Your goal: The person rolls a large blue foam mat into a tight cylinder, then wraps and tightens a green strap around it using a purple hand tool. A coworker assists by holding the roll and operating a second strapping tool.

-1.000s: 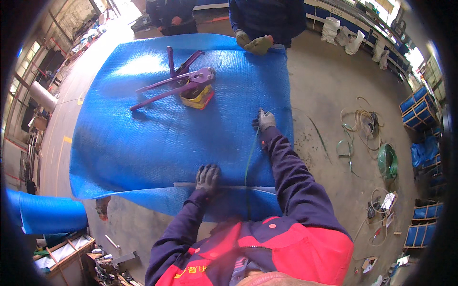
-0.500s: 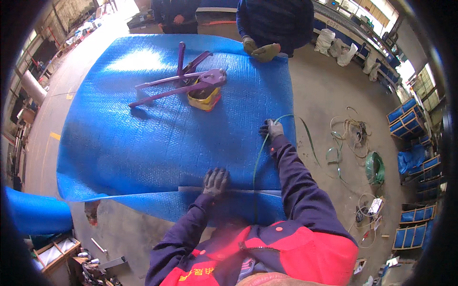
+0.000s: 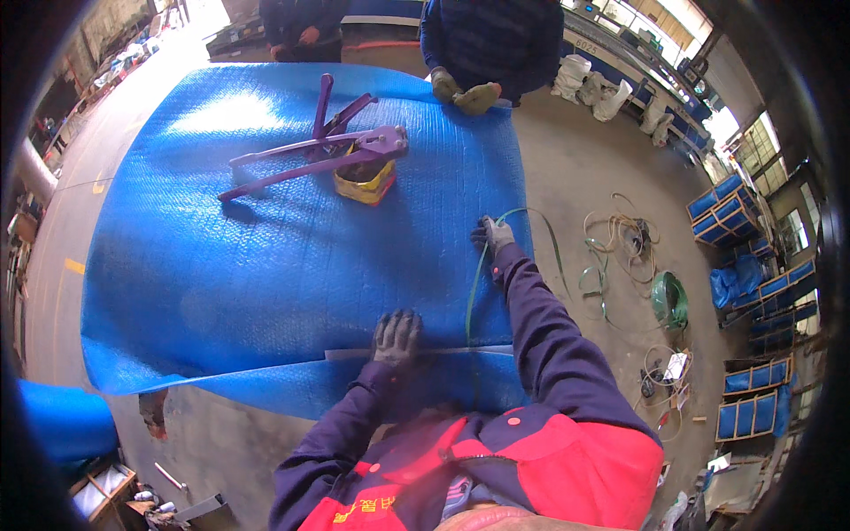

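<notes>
A large blue bubble-wrap sheet (image 3: pixel 292 265) covers the wide stack in front of me, its near edge hanging loosely towards my body. My left hand (image 3: pixel 397 337), in a grey glove, presses flat on it near that edge, fingers stretched out. Close to the sheet's right side, my gloved right hand (image 3: pixel 494 235) pinches a green packing strap (image 3: pixel 475 288). From there the strap runs down towards me over the near edge, and its other end loops off to the right. Purple strapping tools (image 3: pixel 301 164) lie farther off, partly resting on a yellow open container (image 3: pixel 365 186).
At the far edge stands a co-worker (image 3: pixel 491 44) with gloved hands together; another person (image 3: pixel 303 31) is beside them. Loose straps (image 3: pixel 595 274) and a green strap coil (image 3: pixel 669 299) lie on the floor to the right. A blue roll (image 3: pixel 66 420) sits at lower left.
The whole view has shifted slightly to the right, so things appear farther left. Both my hands keep their places on the sheet, and the right still holds the strap.
</notes>
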`<state>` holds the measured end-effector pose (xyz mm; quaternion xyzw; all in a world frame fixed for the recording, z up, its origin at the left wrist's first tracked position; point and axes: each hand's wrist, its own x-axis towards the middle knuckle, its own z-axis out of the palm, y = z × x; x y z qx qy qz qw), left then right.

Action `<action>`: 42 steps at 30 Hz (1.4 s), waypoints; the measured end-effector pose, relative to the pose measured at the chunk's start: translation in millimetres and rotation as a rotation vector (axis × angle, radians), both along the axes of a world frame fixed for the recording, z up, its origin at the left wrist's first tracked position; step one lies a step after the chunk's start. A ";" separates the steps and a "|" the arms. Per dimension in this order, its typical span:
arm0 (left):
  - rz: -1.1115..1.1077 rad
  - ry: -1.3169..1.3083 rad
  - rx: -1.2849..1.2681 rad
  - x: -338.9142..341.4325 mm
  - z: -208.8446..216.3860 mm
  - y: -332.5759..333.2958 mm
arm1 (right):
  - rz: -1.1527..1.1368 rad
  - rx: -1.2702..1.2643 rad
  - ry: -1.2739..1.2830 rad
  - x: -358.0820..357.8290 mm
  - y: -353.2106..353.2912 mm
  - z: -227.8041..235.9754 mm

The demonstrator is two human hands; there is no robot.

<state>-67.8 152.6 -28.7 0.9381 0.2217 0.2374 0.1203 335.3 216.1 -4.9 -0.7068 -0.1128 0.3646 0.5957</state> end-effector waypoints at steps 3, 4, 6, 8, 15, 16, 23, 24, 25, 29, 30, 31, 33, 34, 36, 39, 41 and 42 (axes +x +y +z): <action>-0.004 0.011 0.034 -1.0 -5.8 1.2 | -0.012 -0.019 -0.001 1.4 1.6 -1.5; -0.003 0.014 0.054 -0.5 -7.4 2.4 | -0.025 -0.026 -0.010 1.9 2.2 -1.2; 0.011 0.043 0.100 -0.2 -9.2 3.6 | -0.005 -0.011 0.020 1.7 2.0 -0.2; 0.023 0.068 0.134 0.2 -8.5 4.0 | -0.015 -0.008 0.048 0.9 1.2 1.0; 0.003 0.055 0.022 -0.3 7.4 1.1 | -0.005 0.001 0.087 -0.3 2.7 1.4; -0.003 0.056 -0.001 -0.5 9.6 1.1 | -0.022 -0.010 0.097 -0.2 3.1 1.5; 0.014 0.117 0.075 -0.4 10.1 0.6 | -0.030 0.006 0.110 -2.1 1.0 5.5; 0.022 0.113 0.063 -0.4 8.8 0.0 | -0.033 0.018 0.111 -2.7 0.6 5.3; 0.021 0.100 0.038 -0.4 7.7 -0.5 | -0.023 0.033 0.128 -3.1 0.5 4.7; 0.035 0.105 0.070 -0.9 4.4 -1.0 | -0.001 0.065 0.121 -2.0 1.9 -1.0; 0.035 0.095 0.073 -0.8 4.0 -0.8 | -0.007 0.058 0.124 -1.1 2.1 -2.2; 0.034 0.085 0.077 -0.8 3.7 -0.5 | -0.025 0.036 0.129 -0.4 2.5 -3.0; 0.030 0.101 0.057 -0.5 3.2 0.2 | -0.012 0.009 0.104 0.3 3.0 -2.6; 0.027 0.108 0.047 -0.3 2.9 0.5 | -0.028 -0.025 0.092 0.3 3.1 -1.5; 0.025 0.075 0.055 0.0 2.2 0.7 | -0.010 0.007 0.086 -0.9 3.2 1.4; 0.017 0.030 0.074 0.4 0.5 0.8 | -0.026 0.000 0.084 -1.9 2.0 2.6; 0.014 0.016 0.090 0.7 -1.0 1.2 | -0.036 0.001 0.089 0.2 2.2 -1.9; 0.015 0.016 0.098 0.8 -1.8 1.5 | -0.038 0.009 0.094 2.5 2.9 -5.7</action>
